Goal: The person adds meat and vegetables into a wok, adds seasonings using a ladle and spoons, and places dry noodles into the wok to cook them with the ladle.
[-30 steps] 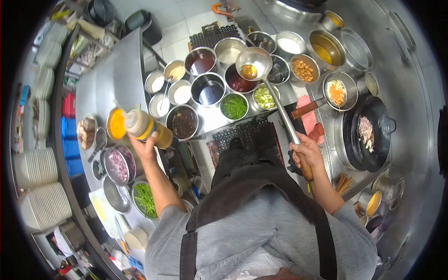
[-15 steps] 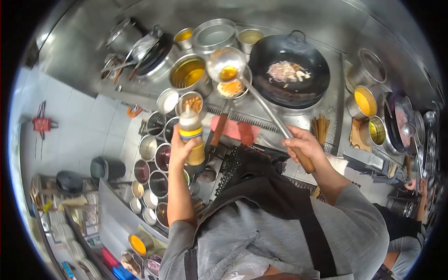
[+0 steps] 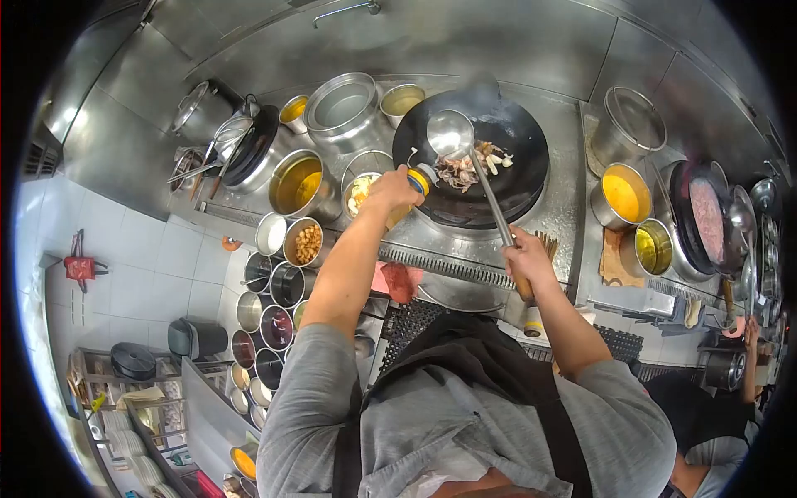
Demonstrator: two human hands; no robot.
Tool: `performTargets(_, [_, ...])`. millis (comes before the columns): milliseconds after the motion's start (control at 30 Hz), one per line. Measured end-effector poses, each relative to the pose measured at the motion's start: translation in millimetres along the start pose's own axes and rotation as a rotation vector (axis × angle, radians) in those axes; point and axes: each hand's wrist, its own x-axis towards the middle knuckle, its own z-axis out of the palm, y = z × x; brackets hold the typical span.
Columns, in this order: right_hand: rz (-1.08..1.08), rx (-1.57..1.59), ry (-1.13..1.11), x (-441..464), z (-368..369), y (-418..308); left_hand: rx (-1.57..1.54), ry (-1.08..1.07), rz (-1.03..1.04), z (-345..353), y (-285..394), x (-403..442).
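My left hand (image 3: 393, 196) is wrapped round a squeeze bottle (image 3: 422, 179) with a blue and yellow band, tipped over the left side of the black wok (image 3: 506, 199). Its nozzle end points toward the wok; the hand hides much of the bottle. In the wok lie pale and brownish sliced pieces of food (image 3: 462, 173). My right hand (image 3: 530, 257) grips the wooden handle of a long metal ladle (image 3: 451, 133). The ladle's bowl hangs over the wok beside the food, and I cannot tell whether it touches the wok.
Left of the wok stand a pot of amber liquid (image 3: 299, 184), a container of browned cubes (image 3: 307, 242) and a strainer holding white and orange food (image 3: 359, 192). Pots of yellow liquid (image 3: 624, 197) stand right. Another person (image 3: 697, 415) is at lower right.
My left hand has moved up and right, tipping the bottle toward the wok. The ladle's bowl has moved right, from above the strainer to over the wok, and its orange liquid no longer shows.
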Motion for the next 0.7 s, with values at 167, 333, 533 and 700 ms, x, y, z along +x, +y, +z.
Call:
performTargets(167, [0.066, 0.272, -0.058, 1.5, -12.0, 14.9, 0.207, 0.044, -0.029, -5.5, 26.3, 9.5])
performTargets(333, [0.112, 0.317, -0.077, 4.1, -16.0, 18.8, 0.266, 0.086, -0.046, -8.0, 20.7, 3.7])
performTargets(533, [0.136, 0.334, -0.071, 8.6, -10.0, 18.2, 0.231, 0.116, -0.053, -8.5, -5.8, -13.9])
performTargets(700, [0.029, 0.116, 0.021, 12.2, 0.0, 23.9, -0.286, 0.212, -0.017, 9.5, -45.3, -31.7])
